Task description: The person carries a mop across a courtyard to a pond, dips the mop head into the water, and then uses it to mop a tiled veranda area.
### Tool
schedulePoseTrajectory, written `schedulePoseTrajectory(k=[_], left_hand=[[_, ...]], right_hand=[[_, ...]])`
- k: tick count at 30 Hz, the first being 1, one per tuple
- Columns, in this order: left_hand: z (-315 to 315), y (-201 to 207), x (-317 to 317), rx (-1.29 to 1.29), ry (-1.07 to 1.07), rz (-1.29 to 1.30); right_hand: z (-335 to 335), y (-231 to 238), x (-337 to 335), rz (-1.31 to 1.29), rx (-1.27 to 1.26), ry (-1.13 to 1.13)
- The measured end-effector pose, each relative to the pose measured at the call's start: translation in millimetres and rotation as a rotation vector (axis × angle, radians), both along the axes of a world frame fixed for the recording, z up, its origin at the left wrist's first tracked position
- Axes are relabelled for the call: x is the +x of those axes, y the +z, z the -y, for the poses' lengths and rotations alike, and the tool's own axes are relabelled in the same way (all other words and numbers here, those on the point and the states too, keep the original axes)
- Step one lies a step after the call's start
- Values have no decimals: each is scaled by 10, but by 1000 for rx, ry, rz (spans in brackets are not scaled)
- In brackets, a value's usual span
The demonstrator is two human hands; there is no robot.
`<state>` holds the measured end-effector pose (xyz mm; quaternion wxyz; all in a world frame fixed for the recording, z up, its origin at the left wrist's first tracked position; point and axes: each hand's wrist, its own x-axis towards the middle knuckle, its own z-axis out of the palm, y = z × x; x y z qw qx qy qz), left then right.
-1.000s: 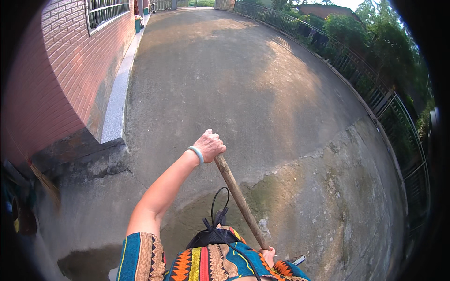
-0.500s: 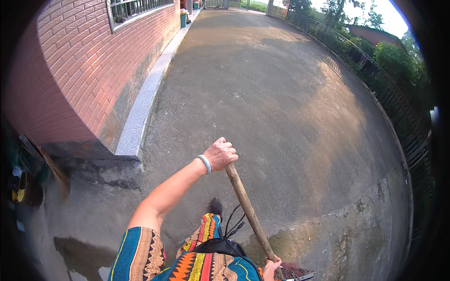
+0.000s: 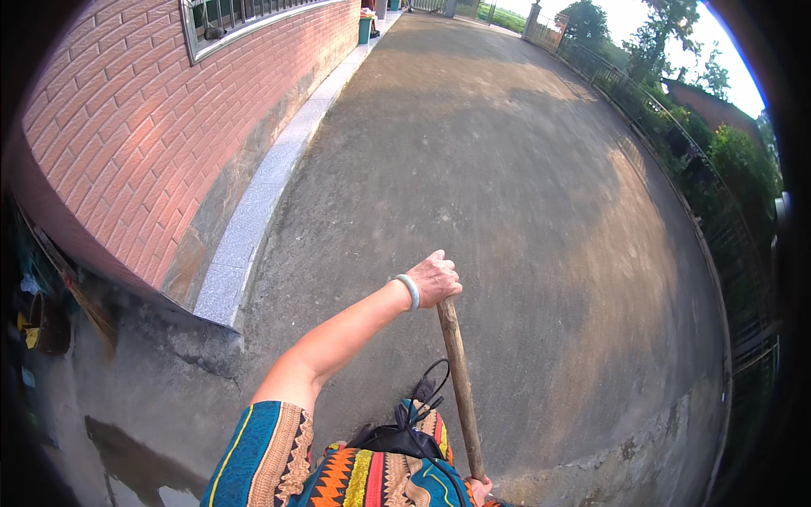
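A mop's long wooden handle [image 3: 462, 389] runs steeply down in front of my body, its top tilted slightly left. My left hand [image 3: 436, 279], with a pale bangle at the wrist, is wrapped round the upper end of the pole. Low at the picture's bottom edge, my right hand [image 3: 481, 492] closes round the pole farther down, partly cut off by the frame. The mop head is hardly in view at this moment. Black cords [image 3: 432, 380] loop out from a dark bag at my waist, just left of the pole.
A brick wall [image 3: 152, 144] with a pale granite ledge [image 3: 253, 228] runs along the left of the concrete yard [image 3: 473, 169]. By the wall's corner are a straw broom [image 3: 89, 308] and a dark bucket [image 3: 51, 325]. A puddle [image 3: 144, 465] lies lower left; a fence [image 3: 693, 160] borders the right.
My view has turned and shifted. Both hands still hold the mop; its pole stands more upright, with the top farther right in the picture. The reddish mop head has dropped mostly out of sight.
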<state>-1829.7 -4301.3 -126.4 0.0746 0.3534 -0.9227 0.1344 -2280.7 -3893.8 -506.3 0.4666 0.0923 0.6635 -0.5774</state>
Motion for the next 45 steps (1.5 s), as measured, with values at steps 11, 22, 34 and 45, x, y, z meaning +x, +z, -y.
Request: schedulePoseTrajectory(k=[11,22,34,45], left_hand=[[3086,666,-252,-29,46,42],[5511,557,563,-113,149,-32],[8636,519,713,-15,141,36],[11921,668,-65,38,41,2]], right_hand=[[3397,347,-74,-360,-64,270],[6784,763,404,651,-235,-760],[9170,279,513,142,-21,-182],[12056,-210,-1294,34,-83,385]])
